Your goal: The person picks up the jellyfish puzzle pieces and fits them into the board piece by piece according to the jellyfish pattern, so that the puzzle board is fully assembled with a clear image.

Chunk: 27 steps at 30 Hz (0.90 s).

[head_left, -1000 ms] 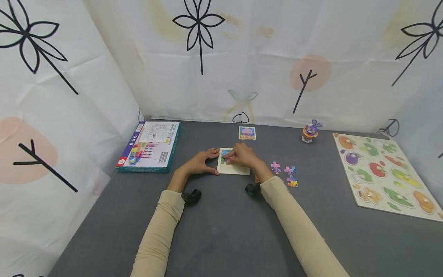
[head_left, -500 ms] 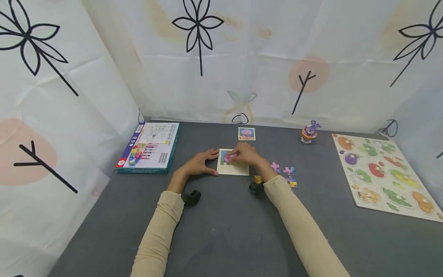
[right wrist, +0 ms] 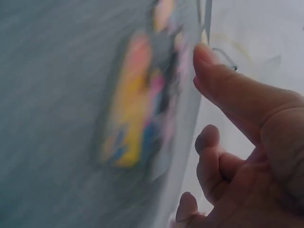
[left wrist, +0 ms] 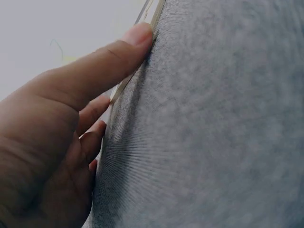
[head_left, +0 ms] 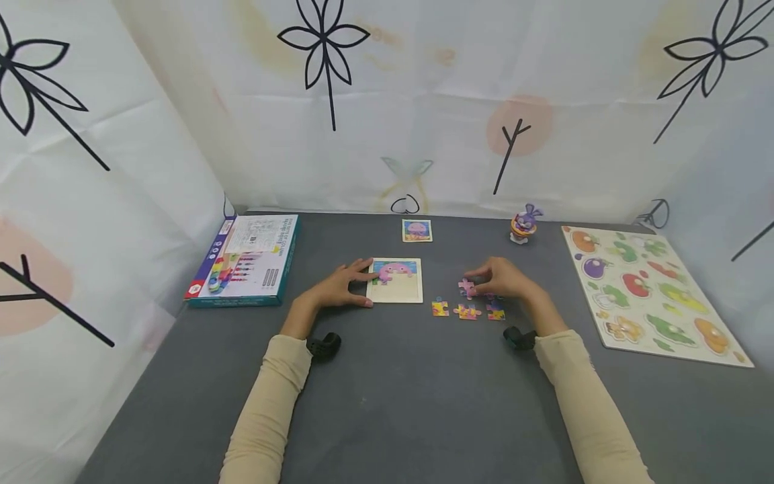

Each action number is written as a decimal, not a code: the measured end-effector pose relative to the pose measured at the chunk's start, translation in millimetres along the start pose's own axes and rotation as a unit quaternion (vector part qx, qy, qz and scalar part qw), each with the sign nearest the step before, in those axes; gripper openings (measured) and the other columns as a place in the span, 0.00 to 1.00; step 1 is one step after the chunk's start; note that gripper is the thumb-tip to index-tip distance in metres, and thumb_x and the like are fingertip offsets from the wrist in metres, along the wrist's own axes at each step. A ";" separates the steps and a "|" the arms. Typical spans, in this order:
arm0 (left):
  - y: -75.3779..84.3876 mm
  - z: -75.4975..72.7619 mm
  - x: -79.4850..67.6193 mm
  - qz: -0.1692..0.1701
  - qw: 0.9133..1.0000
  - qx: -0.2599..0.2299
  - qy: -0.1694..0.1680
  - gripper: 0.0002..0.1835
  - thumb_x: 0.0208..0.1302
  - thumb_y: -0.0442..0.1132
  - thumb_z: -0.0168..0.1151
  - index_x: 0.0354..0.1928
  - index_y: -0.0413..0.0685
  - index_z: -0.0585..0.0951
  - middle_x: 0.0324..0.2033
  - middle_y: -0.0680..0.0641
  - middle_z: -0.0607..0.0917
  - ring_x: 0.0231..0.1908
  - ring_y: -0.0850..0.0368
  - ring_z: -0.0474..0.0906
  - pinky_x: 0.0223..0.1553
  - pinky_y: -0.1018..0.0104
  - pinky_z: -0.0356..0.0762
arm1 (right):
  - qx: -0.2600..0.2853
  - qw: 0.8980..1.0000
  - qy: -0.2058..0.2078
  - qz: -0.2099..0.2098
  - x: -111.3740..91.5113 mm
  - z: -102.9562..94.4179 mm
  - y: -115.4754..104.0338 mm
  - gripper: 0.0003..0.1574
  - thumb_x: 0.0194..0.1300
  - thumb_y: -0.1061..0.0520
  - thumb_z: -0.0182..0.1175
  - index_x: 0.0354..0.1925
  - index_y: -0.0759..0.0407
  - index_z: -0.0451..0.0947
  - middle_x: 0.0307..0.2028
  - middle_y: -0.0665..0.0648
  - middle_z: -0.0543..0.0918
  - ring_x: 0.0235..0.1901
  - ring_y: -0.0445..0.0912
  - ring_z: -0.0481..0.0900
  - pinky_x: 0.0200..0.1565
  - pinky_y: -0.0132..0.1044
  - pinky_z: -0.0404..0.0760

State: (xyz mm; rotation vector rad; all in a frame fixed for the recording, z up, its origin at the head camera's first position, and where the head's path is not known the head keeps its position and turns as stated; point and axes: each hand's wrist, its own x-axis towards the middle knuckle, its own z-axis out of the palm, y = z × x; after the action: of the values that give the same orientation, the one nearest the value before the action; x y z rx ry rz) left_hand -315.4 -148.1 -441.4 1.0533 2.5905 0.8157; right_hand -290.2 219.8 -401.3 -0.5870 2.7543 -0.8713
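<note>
Step in hand, my read: picking a piece for the jigsaw board. Board is lying flat mid-table, just beside the left hand; pink and blue artwork is covering the far part, and the near part is showing bare.

Left hand: thumb and fingers are standing apart, bracing the board's left edge; thumb is touching the rim in the left wrist view.

Right hand: thumb and index are sitting at a pink piece, right of the board. Whether the tips are closing on it I cannot tell; right wrist view is blurring there. 3 yellow-toned pieces are lying in a row on the near side; the hand is partly hiding at least 1 more.

Next move, judging: it's calling for a firm pinch, a short carry left, then turning the piece to match the bare edge. Left hand should be keeping the board from sliding. The small picture card behind is probably serving as reference.
</note>
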 end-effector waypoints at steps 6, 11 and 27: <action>-2.5 -2.1 -6.1 0.002 1.000 -0.005 0.000 0.38 0.54 0.47 0.66 0.66 0.46 0.64 0.71 0.39 0.50 0.71 0.40 0.38 0.66 0.37 0.33 | 0.014 1.000 0.008 0.006 0.0 7.4 10.6 0.25 0.49 0.61 0.69 0.48 0.63 0.80 0.25 0.56 0.73 0.25 0.43 0.57 0.29 0.33 0.57; -2.5 -4.6 -7.9 -0.004 1.000 -0.006 0.001 0.39 0.54 0.49 0.66 0.66 0.46 0.64 0.71 0.39 0.50 0.71 0.40 0.39 0.66 0.37 0.33 | 0.038 0.999 0.033 0.015 5.9 13.1 8.3 0.21 0.50 0.60 0.69 0.44 0.63 0.82 0.28 0.60 0.73 0.27 0.45 0.64 0.30 0.34 0.62; 1.8 -3.5 -3.1 0.004 1.000 -0.005 -0.008 0.37 0.55 0.47 0.65 0.66 0.46 0.64 0.71 0.39 0.50 0.71 0.39 0.38 0.65 0.36 0.34 | 0.024 0.997 0.069 -0.032 64.0 58.3 -67.6 0.16 0.50 0.59 0.68 0.40 0.63 0.84 0.16 0.51 0.66 0.20 0.43 0.59 0.25 0.31 0.59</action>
State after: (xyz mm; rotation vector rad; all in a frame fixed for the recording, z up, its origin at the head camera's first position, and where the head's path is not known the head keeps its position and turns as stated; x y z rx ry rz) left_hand -313.6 -150.6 -437.5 1.0644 2.5685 0.8180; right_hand -309.6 112.3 -412.9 -0.6332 2.8419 -1.0249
